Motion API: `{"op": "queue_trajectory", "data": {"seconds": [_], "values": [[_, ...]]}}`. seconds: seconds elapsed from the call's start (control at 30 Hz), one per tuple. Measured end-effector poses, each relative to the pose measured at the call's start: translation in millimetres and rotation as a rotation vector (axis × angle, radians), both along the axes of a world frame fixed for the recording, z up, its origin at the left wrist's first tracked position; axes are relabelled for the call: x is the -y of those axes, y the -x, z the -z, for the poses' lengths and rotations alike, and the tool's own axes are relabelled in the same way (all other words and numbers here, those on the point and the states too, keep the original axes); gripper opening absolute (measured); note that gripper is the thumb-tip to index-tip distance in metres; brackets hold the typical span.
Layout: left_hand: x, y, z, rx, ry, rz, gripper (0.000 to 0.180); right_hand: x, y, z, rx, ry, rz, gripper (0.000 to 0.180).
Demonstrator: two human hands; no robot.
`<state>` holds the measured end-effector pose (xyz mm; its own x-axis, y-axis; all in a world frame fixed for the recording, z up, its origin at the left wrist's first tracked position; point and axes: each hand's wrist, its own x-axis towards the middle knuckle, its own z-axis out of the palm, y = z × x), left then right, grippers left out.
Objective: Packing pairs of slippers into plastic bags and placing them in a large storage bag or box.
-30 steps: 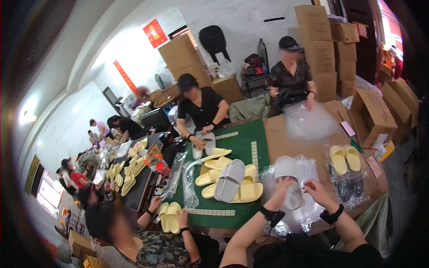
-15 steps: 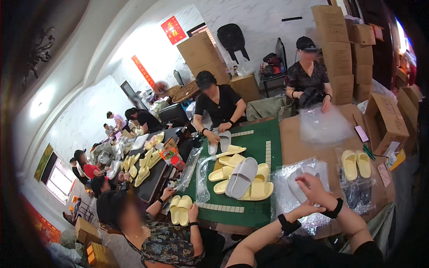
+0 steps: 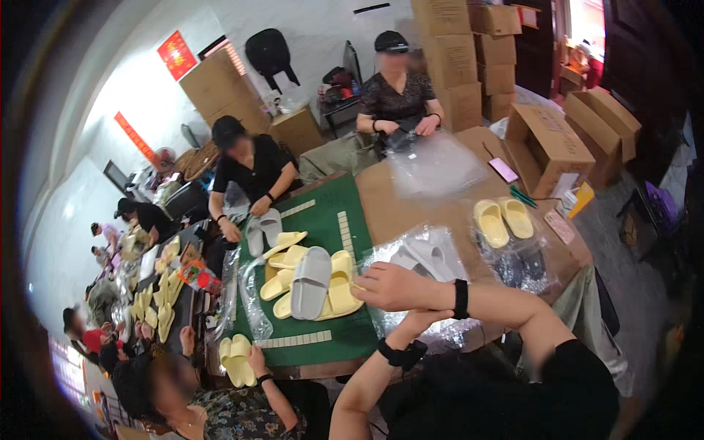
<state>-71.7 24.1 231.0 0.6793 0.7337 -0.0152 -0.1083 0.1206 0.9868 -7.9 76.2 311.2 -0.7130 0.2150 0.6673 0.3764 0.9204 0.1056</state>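
Observation:
My right hand reaches leftward above the near table edge, palm down and fingers loosely bent, holding nothing. Its fingertips come close to the yellow slippers in the pile. A black wristband circles my right wrist. From below, my left hand meets that wrist, its fingers closed at the band and partly hidden. Behind my right hand lie grey slippers on clear plastic bags. One grey slipper rests on top of the yellow pile.
A green mat covers the table's left part, with rows of white tiles. Yellow slippers sit on bagged dark ones at right, near a phone and open carton. A person across handles a dark item; others handle slippers at left.
The view has swung right, shifting the scene leftward. My right hand has moved from over the bagged grey slippers toward the slipper pile, with my left hand staying at its wrist.

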Motion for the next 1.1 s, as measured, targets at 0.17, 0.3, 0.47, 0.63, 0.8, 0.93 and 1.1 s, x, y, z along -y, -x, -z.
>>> {"op": "queue_trajectory", "data": {"seconds": [0.17,0.3,0.47,0.63,0.8,0.93,1.1], "values": [[-5,2,9,-0.053,0.001,0.075,0.051,7,-1,-11,0.042,0.074,-0.06,0.03],[-2,2,4,-0.025,0.113,0.183,0.052,12,-4,-7,-0.344,0.647,-0.025,0.019],[-15,19,21,0.041,0.138,-0.258,0.038,4,-20,-22,-0.917,1.335,-0.292,0.014],[-40,24,-29,0.1,-0.096,-0.709,0.018,6,-31,-18,-1.02,1.344,-0.199,0.012],[-44,29,-65,0.241,-0.275,-0.898,0.012,23,-28,41,-0.668,1.315,0.044,0.017],[-44,34,-72,0.25,-0.385,-0.99,0.011,58,-18,60,-0.343,1.391,-0.165,0.031],[-54,27,-51,-0.005,-0.618,-0.94,0.012,72,-7,94,-0.411,1.587,-0.239,0.04]]}}
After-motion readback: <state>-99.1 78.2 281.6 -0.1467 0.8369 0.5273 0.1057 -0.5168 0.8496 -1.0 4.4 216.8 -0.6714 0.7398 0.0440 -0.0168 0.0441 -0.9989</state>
